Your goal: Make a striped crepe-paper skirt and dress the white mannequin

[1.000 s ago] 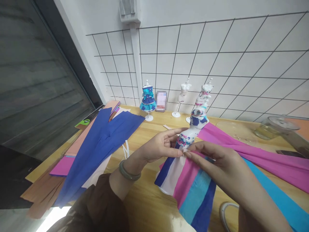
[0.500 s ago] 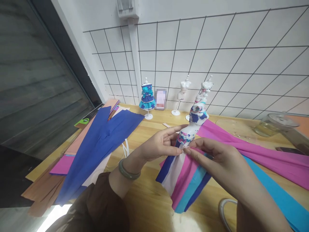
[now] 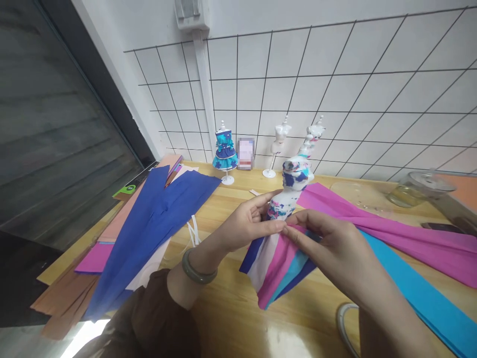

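A small white dress form with blue, pink and teal patches tilts between my hands. Around its waist hangs a striped crepe-paper skirt in blue, white, pink and light blue. My left hand curls behind the form, its thumb pressing the skirt's top edge at the front. Thumb and index finger of my right hand pinch that same edge just beside the left thumb. The lower end of the form is hidden by the skirt.
Blue crepe paper lies left over coloured sheets; pink and light-blue strips lie right. Behind stand a dressed mini form, a bare white one, a phone and a glass teapot. A tape roll sits in front.
The form has tilted slightly more towards me and shifted left. The skirt's lower edge has lifted and its folds have narrowed. Both hands keep their pinch at the waist.
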Demonstrator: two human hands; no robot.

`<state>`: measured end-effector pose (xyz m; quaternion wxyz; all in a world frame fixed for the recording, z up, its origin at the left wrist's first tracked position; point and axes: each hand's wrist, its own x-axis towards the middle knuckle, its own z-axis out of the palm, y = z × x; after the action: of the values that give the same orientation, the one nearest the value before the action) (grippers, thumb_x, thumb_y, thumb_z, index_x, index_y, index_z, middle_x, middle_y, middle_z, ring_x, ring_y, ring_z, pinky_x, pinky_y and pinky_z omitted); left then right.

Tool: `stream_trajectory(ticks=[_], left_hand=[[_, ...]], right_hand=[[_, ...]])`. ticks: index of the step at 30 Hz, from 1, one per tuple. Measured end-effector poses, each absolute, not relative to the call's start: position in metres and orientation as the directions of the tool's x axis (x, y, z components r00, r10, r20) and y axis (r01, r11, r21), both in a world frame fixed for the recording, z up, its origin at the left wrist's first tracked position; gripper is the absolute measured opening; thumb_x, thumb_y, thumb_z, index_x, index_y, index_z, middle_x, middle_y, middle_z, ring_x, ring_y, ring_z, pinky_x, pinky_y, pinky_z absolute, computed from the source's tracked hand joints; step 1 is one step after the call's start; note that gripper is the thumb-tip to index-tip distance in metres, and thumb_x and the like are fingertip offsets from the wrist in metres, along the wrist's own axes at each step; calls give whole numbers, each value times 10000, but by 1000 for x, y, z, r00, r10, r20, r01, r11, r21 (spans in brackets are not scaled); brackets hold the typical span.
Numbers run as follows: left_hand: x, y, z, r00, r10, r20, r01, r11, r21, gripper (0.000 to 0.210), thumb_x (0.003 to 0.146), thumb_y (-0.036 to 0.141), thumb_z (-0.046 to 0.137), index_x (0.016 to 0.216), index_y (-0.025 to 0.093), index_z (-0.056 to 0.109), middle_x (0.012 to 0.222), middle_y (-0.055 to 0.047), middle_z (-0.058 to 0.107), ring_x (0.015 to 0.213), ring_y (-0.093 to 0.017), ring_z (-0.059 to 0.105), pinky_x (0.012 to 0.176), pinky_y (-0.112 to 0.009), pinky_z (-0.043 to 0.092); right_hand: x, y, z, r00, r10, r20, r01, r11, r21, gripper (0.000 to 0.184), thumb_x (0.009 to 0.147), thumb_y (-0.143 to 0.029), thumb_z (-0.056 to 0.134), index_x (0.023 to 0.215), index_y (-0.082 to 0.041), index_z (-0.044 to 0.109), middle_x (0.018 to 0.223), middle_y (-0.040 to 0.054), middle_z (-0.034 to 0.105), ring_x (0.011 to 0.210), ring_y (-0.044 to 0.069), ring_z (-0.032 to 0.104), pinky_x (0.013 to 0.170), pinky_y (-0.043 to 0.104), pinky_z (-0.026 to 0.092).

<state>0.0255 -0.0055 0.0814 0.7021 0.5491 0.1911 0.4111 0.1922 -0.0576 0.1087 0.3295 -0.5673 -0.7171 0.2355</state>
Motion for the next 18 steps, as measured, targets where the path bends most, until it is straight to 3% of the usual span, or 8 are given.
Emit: stream_trajectory(ticks=[5,9,18], left_hand=[[24,-5,84,611,766,200,-368,51,928,544,773,222,652,1282,180,464,1254,-133,555,1176,-252,505,985,-363,381],[22,-3,83,633,751,187,-380,91,921,627,762,211,667,1324,226,389,1187,-111,597,1136,-228,533,949,-344,399],[18,0,80,644,753,139,-409,184,894,650,616,169,779,1204,232,510,1145,-104,624,1079,-229,572,909,-339,416]], right_hand=[[194,-58,110,-167,966,196,651,258,-714,231,834,-416,545,948,-237,637,815,8,674,657,155,585,575,270,471],[196,-61,114,-178,964,197,659,265,-704,232,837,-422,538,894,-224,644,697,0,643,575,141,554,502,251,440],[198,-69,120,-262,949,176,619,305,-724,226,866,-387,506,807,-228,655,681,2,641,595,143,551,545,258,448]])
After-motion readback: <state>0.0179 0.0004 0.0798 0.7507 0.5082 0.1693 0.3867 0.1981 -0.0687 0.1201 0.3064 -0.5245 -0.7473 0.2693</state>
